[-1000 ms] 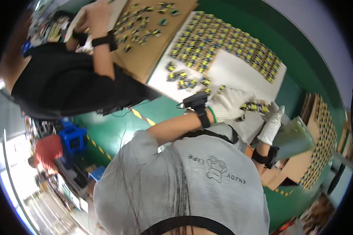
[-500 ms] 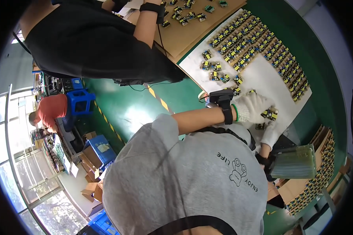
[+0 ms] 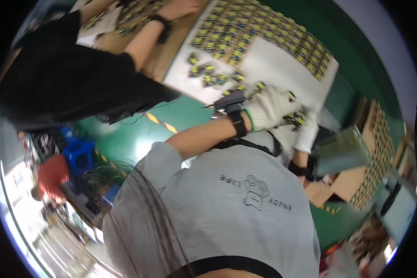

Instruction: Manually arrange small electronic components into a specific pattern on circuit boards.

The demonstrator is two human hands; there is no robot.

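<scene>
Over on the left a co-worker in a black top leans over the brown cardboard sheet, well away from the action. Moving right, the left hand in a white knit glove lies palm-down on the white sheet of the desk, fingers curled loosely over a little cluster of small yellow-and-black components at the sheet's near edge. Can't tell if it's actually pinching one or just covering them. The right hand, also in a white glove, sits just below and to the right, and its fingers are hidden, so can't tell its grip either.

What could go sideways, I reckon: those parts are right at the edge, so a sweep of the glove could knock some off onto the green floor. Knit gloves also snag pins, so one may drag along. And the neat rows of the same components further up could get scattered by a careless sleeve.
</scene>
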